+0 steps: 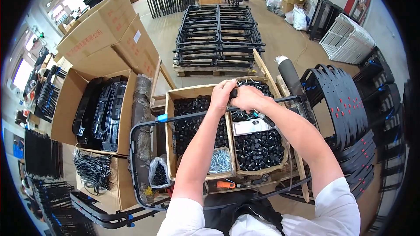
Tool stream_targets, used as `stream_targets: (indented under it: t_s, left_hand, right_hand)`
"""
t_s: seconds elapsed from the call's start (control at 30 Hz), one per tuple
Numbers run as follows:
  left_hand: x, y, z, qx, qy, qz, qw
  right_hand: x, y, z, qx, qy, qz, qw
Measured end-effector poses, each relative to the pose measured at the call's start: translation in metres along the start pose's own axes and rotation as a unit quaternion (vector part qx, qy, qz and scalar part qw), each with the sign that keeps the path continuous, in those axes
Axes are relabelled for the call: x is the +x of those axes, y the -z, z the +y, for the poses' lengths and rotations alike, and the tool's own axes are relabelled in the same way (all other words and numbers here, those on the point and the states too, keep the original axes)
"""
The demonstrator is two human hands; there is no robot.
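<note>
A black tubular frame (192, 116) with rounded corners lies across a divided wooden box (170, 161). At its far bar my left hand (223, 97) is closed, with the thumb and fingers pinching a small black part (233, 93). Pressed close beside it, my right hand (248, 98) is closed too; what it holds is mostly hidden by the fingers. Just below the right wrist shows a dark cylindrical tool (265, 119) with a teal band. Many black knob-like fittings (259, 150) fill the box's compartments, and a tray of silver screws (219, 161) sits in the near left one.
A white box (251, 126) lies on the fittings. An orange-handled tool (225, 184) rests near the front. Cartons with black plastic parts (100, 109) stand left; curved black panels (337, 105) stand right. Stacked black frames (218, 35) sit on a pallet beyond.
</note>
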State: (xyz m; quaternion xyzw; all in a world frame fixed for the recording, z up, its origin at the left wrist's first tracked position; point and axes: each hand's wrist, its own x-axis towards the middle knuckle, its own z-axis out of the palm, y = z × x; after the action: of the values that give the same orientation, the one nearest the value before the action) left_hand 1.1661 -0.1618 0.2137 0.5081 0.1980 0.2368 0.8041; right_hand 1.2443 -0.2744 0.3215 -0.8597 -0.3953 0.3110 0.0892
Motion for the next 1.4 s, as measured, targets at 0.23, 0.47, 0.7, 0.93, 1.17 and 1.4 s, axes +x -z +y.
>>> stream_targets:
  t_s: [0.23, 0.47, 0.7, 0.93, 1.17, 1.4]
  left_hand:
    - [0.003, 0.006, -0.002, 0.017, 0.012, -0.024, 0.999]
    - [0.004, 0.0, -0.007, 0.023, 0.02, -0.031, 0.999]
    - [0.003, 0.01, -0.011, 0.031, 0.027, -0.033, 0.999]
    - [0.006, 0.005, -0.009, 0.026, 0.017, -0.032, 0.999]
    - [0.002, -0.001, -0.008, 0.015, 0.0, -0.043, 0.999]
    - [-0.017, -0.014, 0.026, 0.029, -0.055, -0.072, 0.995]
  right_hand:
    - [0.0, -0.005, -0.013, -0.017, -0.032, 0.0, 0.999]
    - [0.01, -0.013, 0.003, 0.015, -0.05, -0.014, 0.999]
    - [0.021, -0.019, 0.003, 0.064, -0.048, -0.055, 0.995]
    - [0.045, -0.025, 0.022, 0.121, -0.013, -0.042, 0.992]
    - [0.039, -0.023, 0.021, 0.16, -0.013, -0.026, 0.987]
    - [-0.008, -0.027, 0.008, 0.038, 0.01, 0.153, 0.988]
